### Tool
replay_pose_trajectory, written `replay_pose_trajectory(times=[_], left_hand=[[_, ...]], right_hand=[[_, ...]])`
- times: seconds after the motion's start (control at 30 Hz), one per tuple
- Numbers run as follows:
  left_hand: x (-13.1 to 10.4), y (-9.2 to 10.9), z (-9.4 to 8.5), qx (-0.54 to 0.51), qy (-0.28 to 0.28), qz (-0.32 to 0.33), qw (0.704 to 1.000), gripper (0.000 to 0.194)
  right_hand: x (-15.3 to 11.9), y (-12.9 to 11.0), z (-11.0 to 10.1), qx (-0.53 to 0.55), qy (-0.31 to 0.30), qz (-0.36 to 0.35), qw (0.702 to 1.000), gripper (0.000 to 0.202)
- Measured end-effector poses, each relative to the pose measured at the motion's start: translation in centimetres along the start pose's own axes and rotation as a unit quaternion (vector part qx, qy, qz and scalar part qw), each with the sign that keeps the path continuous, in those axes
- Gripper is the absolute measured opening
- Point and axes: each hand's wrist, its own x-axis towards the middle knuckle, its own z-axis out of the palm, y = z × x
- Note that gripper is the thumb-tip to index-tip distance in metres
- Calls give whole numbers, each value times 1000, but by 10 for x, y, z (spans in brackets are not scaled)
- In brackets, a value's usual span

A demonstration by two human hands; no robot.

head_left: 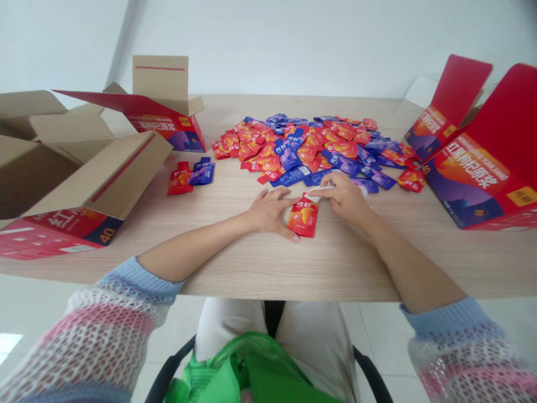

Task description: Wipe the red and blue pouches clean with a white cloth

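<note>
A red pouch (304, 217) with orange artwork and white lettering lies flat on the table in front of me. My left hand (273, 212) rests on the tabletop at its left edge, open, with thumb and fingers spread and touching that edge. My right hand (347, 200) is closed around a slim white object (319, 193), whose kind I cannot make out. One end of it meets the pouch's top edge, while the other end shows behind the hand. Just beyond both hands spreads a heap of red and blue pouches (308, 150).
To the left, one red pouch (180, 179) and one blue pouch (202, 172) lie side by side. Open cartons stand at the left, a near one (79, 221) and a far one (184, 131). More red cartons (482, 173) stand at the right. The table's front edge (293, 296) is above my lap.
</note>
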Motion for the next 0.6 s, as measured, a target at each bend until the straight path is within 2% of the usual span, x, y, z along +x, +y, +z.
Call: replay_pose_trajectory(times=[0.07,0.13,0.3,0.4,0.6], left_hand=[[-1,1,1,-12,7,-3,1000,105],[-1,1,2,-26,14,-7,1000,105],[0,0,5,-41,25,-9,999,105],[0,-1,5,-37,21,-6,999,104],[0,-1,2,-24,7,-1,1000,104]], right_hand=[[1,-11,-2,66,-6,-32,997,58],[3,-24,-3,106,-37,-65,991,58],[5,-50,0,99,-119,-104,982,49],[6,-49,0,30,-123,-69,990,47],[4,-26,0,-101,-116,72,985,43]])
